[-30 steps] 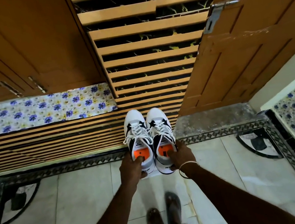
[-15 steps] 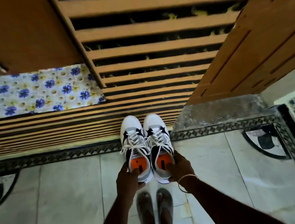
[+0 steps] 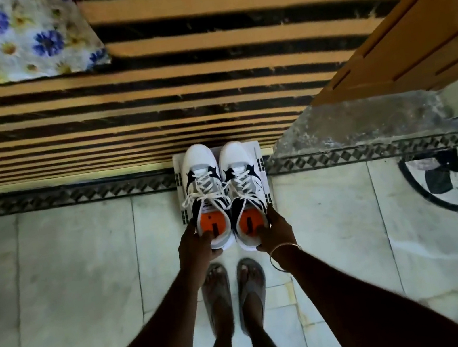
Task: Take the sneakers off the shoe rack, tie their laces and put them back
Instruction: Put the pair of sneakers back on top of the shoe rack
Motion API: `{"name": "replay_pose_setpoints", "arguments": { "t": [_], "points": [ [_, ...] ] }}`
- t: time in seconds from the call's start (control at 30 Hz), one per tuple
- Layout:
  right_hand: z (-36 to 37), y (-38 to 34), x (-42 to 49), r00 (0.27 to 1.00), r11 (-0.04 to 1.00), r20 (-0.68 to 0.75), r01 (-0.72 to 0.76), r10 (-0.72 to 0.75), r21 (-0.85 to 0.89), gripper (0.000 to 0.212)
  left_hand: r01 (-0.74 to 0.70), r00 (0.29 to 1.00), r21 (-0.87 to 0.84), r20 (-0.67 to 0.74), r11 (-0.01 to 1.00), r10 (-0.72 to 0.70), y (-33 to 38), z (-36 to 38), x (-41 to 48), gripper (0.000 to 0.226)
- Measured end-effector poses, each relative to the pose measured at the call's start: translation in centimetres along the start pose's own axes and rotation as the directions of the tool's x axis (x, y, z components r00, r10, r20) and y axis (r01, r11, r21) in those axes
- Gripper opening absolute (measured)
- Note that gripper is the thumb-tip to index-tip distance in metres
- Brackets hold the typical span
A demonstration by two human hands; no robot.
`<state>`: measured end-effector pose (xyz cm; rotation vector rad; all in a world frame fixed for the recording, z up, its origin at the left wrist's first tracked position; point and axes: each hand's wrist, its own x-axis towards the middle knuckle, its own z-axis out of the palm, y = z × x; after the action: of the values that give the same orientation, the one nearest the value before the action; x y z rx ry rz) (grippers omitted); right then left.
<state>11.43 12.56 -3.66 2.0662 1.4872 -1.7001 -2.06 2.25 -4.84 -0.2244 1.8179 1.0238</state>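
floor (image 3: 72, 275): lay open at 9 and 3 o'clock | slatted rack (image 3: 149, 102): blocked 12 | door (image 3: 411, 37): closed off 2

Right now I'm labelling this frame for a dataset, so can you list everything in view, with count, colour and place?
sneakers: two, white with black trim and orange insoles, side by side at centre, toes toward the slats, laces look loose
white sheet: one, under the sneakers, edges showing
wooden slats: many, tan over dark gaps, across the top
floral cloth: one, white with blue flowers, top left
wooden door: one, brown, upper right
floor tiles: pale marble with a black patterned border
sandals: two, dark, on the feet at bottom centre
bangle: one, metallic, right wrist
left hand: gripping the left sneaker's heel
right hand: gripping the right sneaker's heel
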Motion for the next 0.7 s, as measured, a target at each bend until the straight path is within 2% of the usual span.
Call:
{"name": "replay_pose_setpoints", "arguments": {
  "t": [0.1,0.2,0.53,0.6,0.7],
  "points": [
    [1.6,2.1,2.4,1.000,1.000,-0.028,0.007,-0.006,0.018,0.087,-0.033,0.999,0.010,0.004,0.999,0.033,-1.2,-0.2,1.5,0.050],
    [2.3,2.4,2.9,0.999,0.999,-0.043,0.029,-0.029,0.012,0.083,-0.077,0.997,0.027,0.025,0.997,0.076,-1.8,-0.7,2.4,0.060],
    [2.0,2.2,3.3,0.999,0.999,-0.038,0.033,-0.033,0.000,0.075,-0.154,0.988,0.123,0.049,0.980,0.149,-2.2,-0.7,3.7,0.060],
    [1.6,1.7,2.7,0.999,0.996,-0.018,0.043,-0.045,-0.080,0.069,-0.161,0.987,0.204,0.026,0.966,0.159,-2.0,-0.6,3.3,0.061],
    [1.2,1.0,2.1,0.990,0.969,-0.069,0.107,-0.125,-0.223,0.065,-0.225,0.949,0.486,-0.087,0.844,0.303,-1.1,-0.3,2.3,0.061]
  ]
}}
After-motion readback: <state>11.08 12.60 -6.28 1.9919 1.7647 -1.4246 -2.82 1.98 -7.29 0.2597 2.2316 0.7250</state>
